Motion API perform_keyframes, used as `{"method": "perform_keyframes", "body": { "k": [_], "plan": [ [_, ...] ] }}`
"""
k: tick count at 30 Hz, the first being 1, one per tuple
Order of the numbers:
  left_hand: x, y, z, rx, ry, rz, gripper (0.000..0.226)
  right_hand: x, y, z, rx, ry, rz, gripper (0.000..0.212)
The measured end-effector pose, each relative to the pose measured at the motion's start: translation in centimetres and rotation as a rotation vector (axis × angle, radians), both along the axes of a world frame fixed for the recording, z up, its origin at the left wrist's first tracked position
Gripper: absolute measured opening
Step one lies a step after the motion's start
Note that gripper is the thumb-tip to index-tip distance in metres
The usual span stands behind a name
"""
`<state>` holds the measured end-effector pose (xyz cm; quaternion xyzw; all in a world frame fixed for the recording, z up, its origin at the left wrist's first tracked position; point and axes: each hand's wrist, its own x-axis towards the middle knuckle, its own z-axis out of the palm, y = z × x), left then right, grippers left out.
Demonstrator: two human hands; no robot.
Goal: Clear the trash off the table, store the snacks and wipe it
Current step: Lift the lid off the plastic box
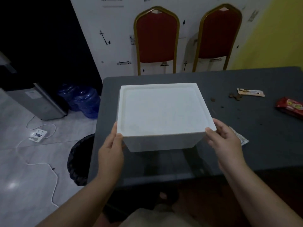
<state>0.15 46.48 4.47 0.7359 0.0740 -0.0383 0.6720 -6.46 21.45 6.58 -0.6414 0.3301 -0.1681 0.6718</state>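
Foam box (161, 110), white, lid on, sits at near-left part of dark table (246, 153). Left hand (111, 148) grips box's near-left corner, thumb on lid edge, fingers curled round side. Right hand (224, 141) grips near-right corner same way, thumb tip on lid rim. Right of box: silver wrapper (240, 136) partly hidden behind right hand; torn snack packet (250, 92) w/ brown crumbs (233, 96) beside it; red snack pack (291, 106) at right edge. Black bin (78, 161) on floor by table's left side. Two red chairs (156, 40) beyond table.

Both hands reach forward, left hand (111, 148) and right hand (224, 141) gripping with curled fingers.
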Motion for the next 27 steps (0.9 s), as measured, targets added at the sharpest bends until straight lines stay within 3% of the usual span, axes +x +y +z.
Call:
{"method": "perform_keyframes", "body": {
  "k": [7,10,12,14,16,22,27],
  "plan": [
    [-1.5,0.1,-2.3,-0.036,0.005,0.016,0.036,-1.4,-0.1,-0.7,0.028,0.032,0.011,0.035],
    [-1.3,0.6,-2.4,-0.025,0.007,-0.002,0.036,-1.3,-0.4,-0.7,-0.049,0.086,0.05,0.032],
    [-1.1,1.0,-2.4,-0.003,-0.002,-0.024,0.035,-0.9,-0.1,-0.7,-0.305,0.19,0.068,0.032],
    [-1.0,1.2,-2.2,0.005,-0.009,-0.049,0.033,-0.2,0.6,-0.4,-0.759,0.333,0.125,0.045],
    [-0.3,1.3,-2.0,-0.006,0.009,-0.055,0.033,1.0,2.4,0.1,-0.996,0.384,0.267,0.058],
    [3.7,0.8,-2.1,-0.085,0.171,-0.096,0.038,5.7,9.3,1.8,-1.195,0.29,0.859,0.073],
    [5.1,0.9,-2.2,-0.264,0.427,-0.197,0.055,7.7,12.4,0.7,-1.344,0.263,0.985,0.09]
  ]
}}
